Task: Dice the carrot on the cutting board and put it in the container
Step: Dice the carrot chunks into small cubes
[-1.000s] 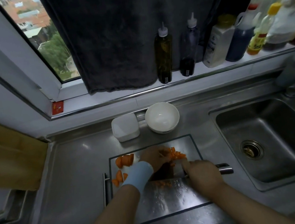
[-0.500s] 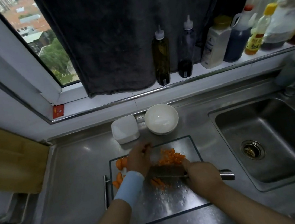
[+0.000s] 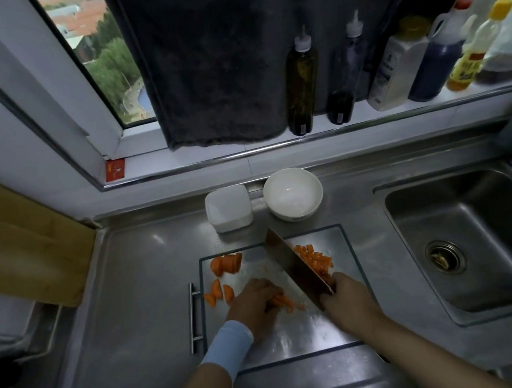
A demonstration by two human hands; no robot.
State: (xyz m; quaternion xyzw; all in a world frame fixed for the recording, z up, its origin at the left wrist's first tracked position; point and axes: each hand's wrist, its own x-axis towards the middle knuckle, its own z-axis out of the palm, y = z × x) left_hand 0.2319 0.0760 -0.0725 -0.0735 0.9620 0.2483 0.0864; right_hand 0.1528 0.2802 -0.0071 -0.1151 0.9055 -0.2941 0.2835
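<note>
On the steel cutting board (image 3: pixel 333 239) lies a heap of diced carrot (image 3: pixel 314 259) at the far right. Thick carrot slices (image 3: pixel 226 264) and smaller chunks (image 3: pixel 218 292) sit at its left edge. My left hand (image 3: pixel 254 305), with a light blue wristband, curls over a bundle of carrot sticks (image 3: pixel 283 302) and holds them down. My right hand (image 3: pixel 346 298) grips the handle of a cleaver (image 3: pixel 298 265), whose blade points away toward the far left, just right of the sticks. A white square container (image 3: pixel 228 208) and a white bowl (image 3: pixel 293 193) stand behind the board.
A sink (image 3: pixel 477 242) with a drain lies to the right. Several bottles (image 3: pixel 301 83) line the window sill under a dark hanging cloth (image 3: pixel 207 59). A wooden board (image 3: pixel 14 240) leans at the left. The cutting board's handle (image 3: pixel 193 317) sticks out on its left side.
The cleaver has swung from lying across the board to pointing away from me. My left hand moved back from the far side of the board and now holds the carrot sticks near the middle.
</note>
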